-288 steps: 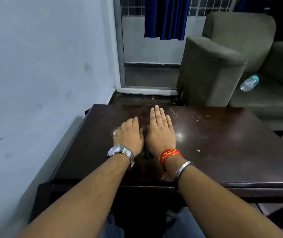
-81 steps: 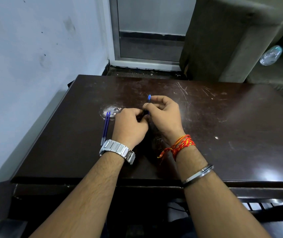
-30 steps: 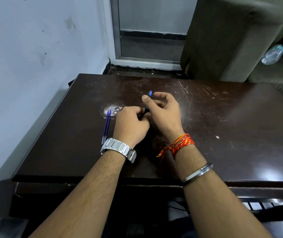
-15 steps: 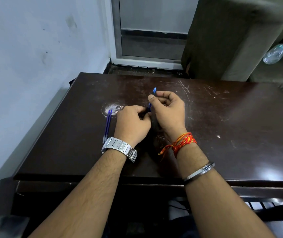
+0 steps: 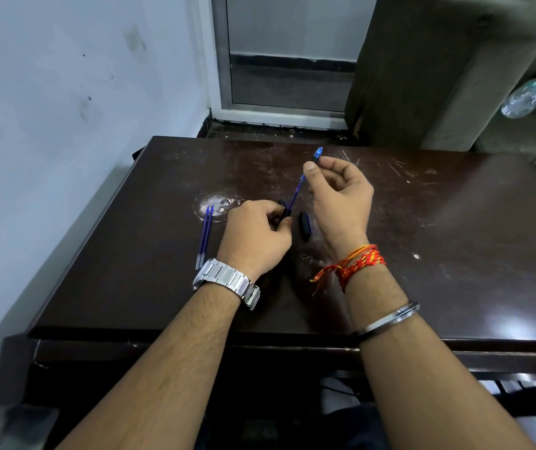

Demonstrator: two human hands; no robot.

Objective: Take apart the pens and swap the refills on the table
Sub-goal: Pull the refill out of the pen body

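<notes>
My left hand (image 5: 255,237) grips a dark pen barrel (image 5: 283,212) just above the dark wooden table (image 5: 422,254). My right hand (image 5: 339,193) pinches a thin blue refill (image 5: 296,194) near its blue tip end (image 5: 317,154); the refill slants down into the barrel's mouth and is mostly drawn out. A short black pen part (image 5: 304,225) lies on the table between my hands. Two loose blue refills (image 5: 204,237) lie side by side to the left of my left hand.
A pale wall runs along the table's left edge. Beyond the far edge stand a door frame (image 5: 221,60) and a grey-brown sofa arm (image 5: 422,69). A plastic bottle (image 5: 523,98) lies on the sofa seat at the right.
My right hand has risen and moved right, drawing the blue refill further out of the barrel. The black pen part now shows between my hands. My left hand has stayed put.
</notes>
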